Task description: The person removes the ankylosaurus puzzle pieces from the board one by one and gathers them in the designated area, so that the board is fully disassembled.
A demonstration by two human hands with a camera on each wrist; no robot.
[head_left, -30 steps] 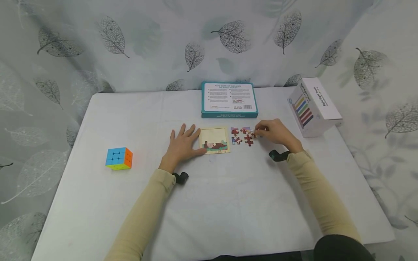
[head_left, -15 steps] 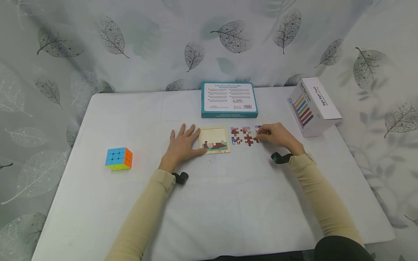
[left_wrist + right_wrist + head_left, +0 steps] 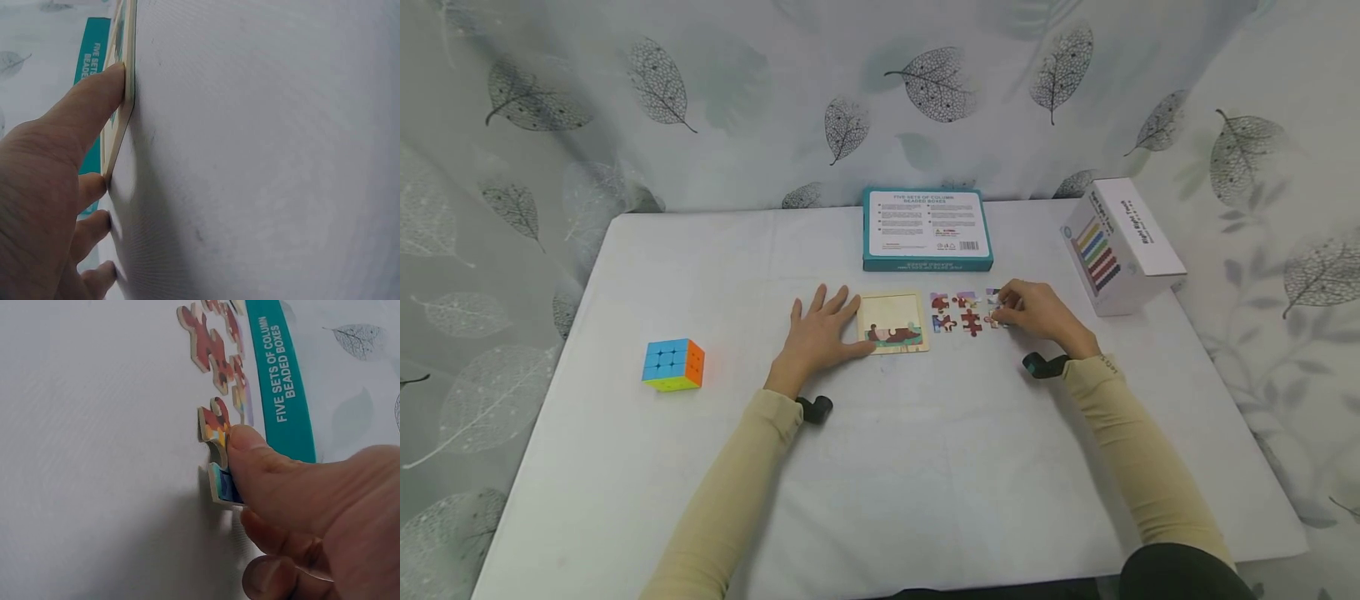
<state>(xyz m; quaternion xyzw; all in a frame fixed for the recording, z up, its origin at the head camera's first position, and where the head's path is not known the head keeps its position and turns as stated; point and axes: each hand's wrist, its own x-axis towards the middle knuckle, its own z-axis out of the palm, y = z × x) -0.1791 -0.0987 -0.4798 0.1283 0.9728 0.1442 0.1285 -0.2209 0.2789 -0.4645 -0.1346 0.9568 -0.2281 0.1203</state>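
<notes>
My left hand lies spread beside a square wooden puzzle tray, its thumb on the near left corner and its index fingertip at the left edge. Fitted brown and green pieces fill the tray's lower part; the upper part is bare wood. Right of it, several loose jigsaw pieces lie in rows, dark red with purple and blue. At the right end of these rows my right hand pinches a puzzle piece with red, yellow and blue print. The thumb covers part of it; the index fingertip is hidden behind.
A teal-edged flat box lies behind the tray. At the back right stands a white carton with coloured bars printed on it. A cube puzzle sits at the left of the white-covered table.
My right hand has moved slightly right and toward me, and pieces at the right end of the rows show more. The left hand and the tray have stayed in place.
</notes>
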